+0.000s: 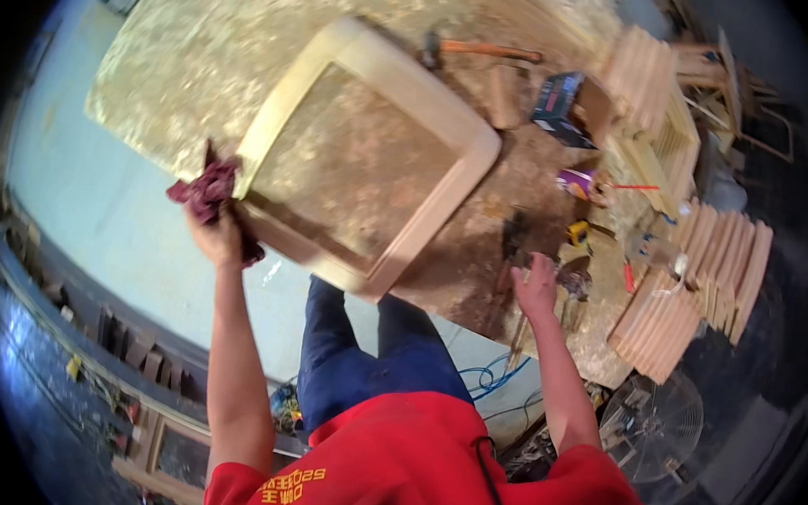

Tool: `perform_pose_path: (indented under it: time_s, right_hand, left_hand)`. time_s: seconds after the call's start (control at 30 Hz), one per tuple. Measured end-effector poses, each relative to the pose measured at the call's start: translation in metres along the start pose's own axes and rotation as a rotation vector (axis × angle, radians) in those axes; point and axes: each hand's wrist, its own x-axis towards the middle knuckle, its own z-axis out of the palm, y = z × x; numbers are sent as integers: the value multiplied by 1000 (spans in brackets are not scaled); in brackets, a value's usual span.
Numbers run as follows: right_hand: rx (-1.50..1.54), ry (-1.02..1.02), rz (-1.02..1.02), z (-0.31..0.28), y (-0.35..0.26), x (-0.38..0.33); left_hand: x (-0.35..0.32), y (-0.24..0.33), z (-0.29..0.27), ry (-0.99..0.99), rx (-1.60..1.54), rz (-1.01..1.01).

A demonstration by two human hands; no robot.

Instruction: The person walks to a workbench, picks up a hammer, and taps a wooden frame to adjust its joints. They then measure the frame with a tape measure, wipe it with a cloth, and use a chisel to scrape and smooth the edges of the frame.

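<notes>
Pale wood, maroon cloth, speckled bench

The wooden frame (364,154) at centre is pale cream-tan; the rag (205,189) at its left corner is dark maroon; the worktop (184,36) is mottled yellow-brown; the hammer handle (486,50), upper centre, is orange.

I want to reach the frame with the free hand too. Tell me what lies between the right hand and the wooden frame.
Nothing stands up between them. The right hand rests on the dusty workbench, apart from the wooden frame; only a bare strip of bench separates them. The left hand already presses a dark red rag against the frame's corner.
</notes>
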Motion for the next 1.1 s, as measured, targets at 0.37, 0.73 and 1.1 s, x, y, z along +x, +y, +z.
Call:
perform_pose_path:
  time_s: [0.37,0.73,1.1]
  right_hand:
    - [127,161,144,6,129,80]
    - [-77,-96,104,-8,317,86]
    - [636,-348,2,-17,35,-10]
  left_hand:
    - [-116,5,-72,-31,-192,-311]
    - [-312,83,44,-59,-228,-551]
    - [-303,39,42,-15,-537,-755]
